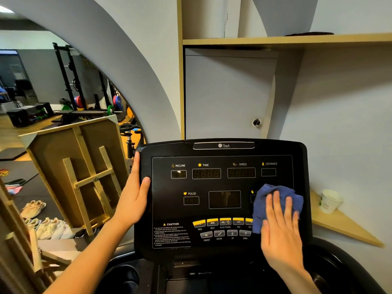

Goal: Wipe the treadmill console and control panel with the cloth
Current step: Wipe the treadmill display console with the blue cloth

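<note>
- Right hand (280,232): fingers straight and spread, palm flat, pressing the cloth (273,203) onto the console (222,149); not curled round it.
- Cloth: blue, soft nubby terry, bunched into a rough lump w/ folds. Sits on the console's lower right part, under and above the fingertips, sticking out past them to the left and top. Covers the right end of the yellow button row (220,222) and part of a small readout.
- Left hand (132,198): grips the console's left edge, thumb on the front face, fingers wrapped round the side; holds no cloth.
- Console: black, glossy hard plastic, rounded corners, face tilted toward the viewer. Flat dark panel w/ rectangular readouts labelled INCLINE, TIME, SPEED, DISTANCE, PULSE; bigger blank screen (224,199) at centre, left of the cloth.
- Below the screen: yellow buttons, then grey ones (PRESET, ENTER, UP, DOWN).
- Right of console: light wood triangular shelf (343,228) w/ a white paper cup (329,201) on it.
- Left of console: upturned wooden frame piece (84,172), pale sneakers (32,209) on a dark mat.
- Behind console: grey cabinet door (227,96), round lock.
</note>
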`<state>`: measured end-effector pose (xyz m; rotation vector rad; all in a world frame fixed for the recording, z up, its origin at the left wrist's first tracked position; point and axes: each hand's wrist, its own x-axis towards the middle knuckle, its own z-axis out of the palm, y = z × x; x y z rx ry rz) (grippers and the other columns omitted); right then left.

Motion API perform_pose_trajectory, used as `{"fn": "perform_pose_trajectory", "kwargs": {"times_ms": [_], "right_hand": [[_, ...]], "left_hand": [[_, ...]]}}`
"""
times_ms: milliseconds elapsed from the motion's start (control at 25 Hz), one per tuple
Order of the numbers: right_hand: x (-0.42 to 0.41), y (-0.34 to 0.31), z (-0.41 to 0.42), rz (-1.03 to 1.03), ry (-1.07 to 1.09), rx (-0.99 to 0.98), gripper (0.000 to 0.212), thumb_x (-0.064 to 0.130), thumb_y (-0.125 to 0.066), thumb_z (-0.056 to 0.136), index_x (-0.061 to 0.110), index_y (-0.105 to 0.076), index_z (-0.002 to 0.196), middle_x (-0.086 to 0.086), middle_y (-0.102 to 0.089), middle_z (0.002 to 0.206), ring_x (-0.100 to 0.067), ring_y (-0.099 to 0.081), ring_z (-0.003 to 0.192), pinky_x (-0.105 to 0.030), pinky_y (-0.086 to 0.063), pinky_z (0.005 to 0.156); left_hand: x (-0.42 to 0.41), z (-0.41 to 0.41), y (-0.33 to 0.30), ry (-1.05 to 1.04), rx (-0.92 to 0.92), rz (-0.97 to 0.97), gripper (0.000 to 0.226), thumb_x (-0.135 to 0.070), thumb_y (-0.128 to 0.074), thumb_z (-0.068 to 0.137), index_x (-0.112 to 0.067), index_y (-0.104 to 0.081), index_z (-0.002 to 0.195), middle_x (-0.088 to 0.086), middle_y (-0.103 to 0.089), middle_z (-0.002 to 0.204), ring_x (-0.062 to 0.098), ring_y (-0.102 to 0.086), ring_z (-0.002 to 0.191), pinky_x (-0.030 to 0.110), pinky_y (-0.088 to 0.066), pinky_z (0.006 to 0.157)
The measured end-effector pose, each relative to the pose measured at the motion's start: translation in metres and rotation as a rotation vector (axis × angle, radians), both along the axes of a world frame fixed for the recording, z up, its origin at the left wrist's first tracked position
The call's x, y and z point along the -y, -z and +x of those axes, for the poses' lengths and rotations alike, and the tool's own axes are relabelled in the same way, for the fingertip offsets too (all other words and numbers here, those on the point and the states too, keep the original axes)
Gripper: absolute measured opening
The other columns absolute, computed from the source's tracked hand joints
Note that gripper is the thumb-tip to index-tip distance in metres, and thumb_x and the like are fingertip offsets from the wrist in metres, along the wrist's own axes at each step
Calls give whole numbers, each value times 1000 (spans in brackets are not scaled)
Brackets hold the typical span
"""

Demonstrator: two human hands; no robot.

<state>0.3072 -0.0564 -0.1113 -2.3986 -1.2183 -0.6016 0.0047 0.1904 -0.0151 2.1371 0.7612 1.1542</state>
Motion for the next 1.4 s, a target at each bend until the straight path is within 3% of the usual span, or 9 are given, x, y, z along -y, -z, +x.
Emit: {"fn": "perform_pose_trajectory", "kwargs": {"times_ms": [120,440,520,640,720,920,1080,1280,1400], "right_hand": [[0,-10,12,47,27,-50,73,37,-21,95,23,12,159,-12,-7,167,-36,-3,155,-61,-21,119],[-6,-40,39,153,54,-87,69,33,-21,96,16,0,160,-7,4,170,-32,10,155,-61,-12,122],[-10,-49,48,187,62,-86,70,32,-21,96,16,1,161,-6,6,170,-33,11,155,-60,-10,122],[-22,-68,61,233,86,-92,69,33,-21,96,16,-1,161,-5,8,169,-36,10,154,-60,-9,122],[-31,-79,67,256,101,-93,69,33,-21,96,13,-5,160,-8,3,169,-39,7,154,-62,-11,121],[-54,-100,68,358,141,-107,70,34,-21,96,13,-5,160,-10,0,169,-44,5,153,-64,-11,121],[-73,-113,58,390,165,-95,70,34,-22,95,14,-5,160,-8,0,170,-46,5,152,-63,-8,121],[-92,-123,36,371,119,-72,68,34,-24,97,16,-7,161,-5,-1,170,-45,7,152,-63,-4,122],[-106,-127,13,345,71,-37,68,35,-26,98,16,-9,161,-5,-1,170,-45,6,152,-62,-4,122]], "left_hand": [[0,0,0,-10,-4,2,67,-54,-32,98,-52,8,152,-8,-34,159,16,-45,137,46,-41,110],[-3,2,3,-9,9,-4,67,-53,-32,98,-50,8,153,-8,-34,159,15,-44,138,35,-39,109],[-5,3,4,-8,12,-10,68,-55,-31,97,-50,8,153,-9,-34,159,13,-43,138,25,-37,108],[-5,2,5,-16,5,-27,70,-57,-30,96,-48,8,153,-11,-35,156,2,-47,129,0,-33,93],[-6,3,4,-16,4,-34,70,-58,-30,95,-49,8,153,-12,-37,154,-7,-48,122,-2,-34,88],[-6,3,5,-13,14,-28,69,-58,-31,95,-52,8,152,-8,-35,158,11,-47,133,17,-38,98],[-4,2,3,-10,13,-8,68,-57,-32,96,-53,8,151,-9,-32,160,15,-44,138,38,-41,108],[0,2,-1,-18,8,-15,67,-55,-32,97,-54,8,151,-17,-32,158,14,-44,139,48,-40,111],[3,1,-4,-24,-3,-13,67,-56,-31,97,-55,9,151,-31,-30,150,10,-44,137,46,-41,111]]}}
